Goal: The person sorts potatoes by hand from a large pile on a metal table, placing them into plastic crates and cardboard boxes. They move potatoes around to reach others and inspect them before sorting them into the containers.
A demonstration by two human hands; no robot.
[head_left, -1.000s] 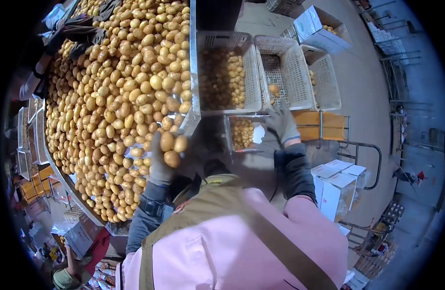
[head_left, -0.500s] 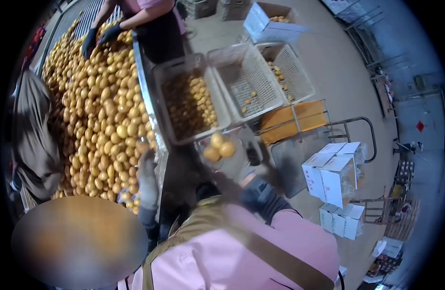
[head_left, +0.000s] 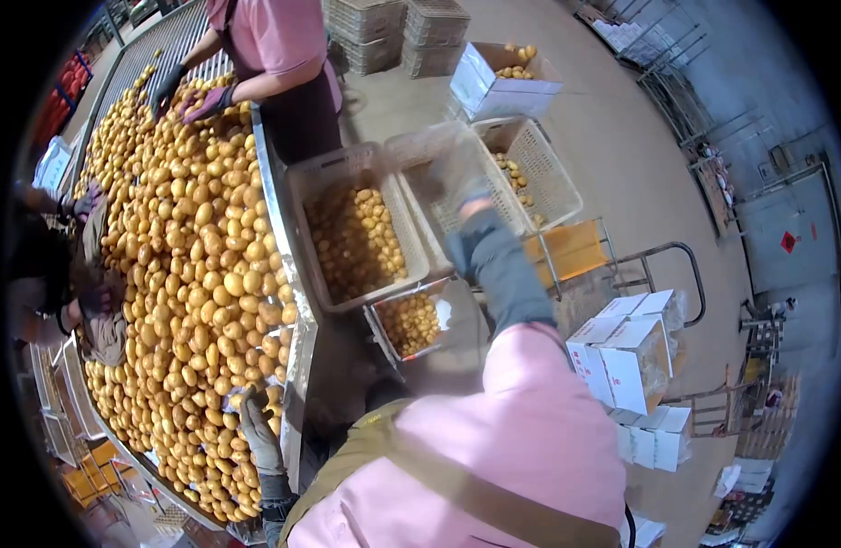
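Observation:
A heap of yellow potatoes (head_left: 201,265) covers the sorting table (head_left: 297,356). At the table's near right edge, my left hand (head_left: 259,427), in a grey glove, rests against the potatoes with its fingers loosely spread. My right hand (head_left: 470,228), gloved and smeared by motion, reaches out over the middle white crate (head_left: 429,155); its fingers cannot be made out. Left of that arm stands a crate (head_left: 418,247) partly filled with potatoes. Below that crate, nearer to me, sits a small box (head_left: 376,331) with potatoes in it.
A co-worker in pink (head_left: 283,55) handles potatoes at the table's far end. Gloved hands (head_left: 96,300) of another person show at the left edge. A third crate (head_left: 557,183), a potato carton (head_left: 493,91), a cart handle (head_left: 694,265) and white cartons (head_left: 621,352) stand to the right.
Potatoes that were in the air above the small box are no longer there. My right hand has swung forward over the middle crate. My left hand stays by the table edge.

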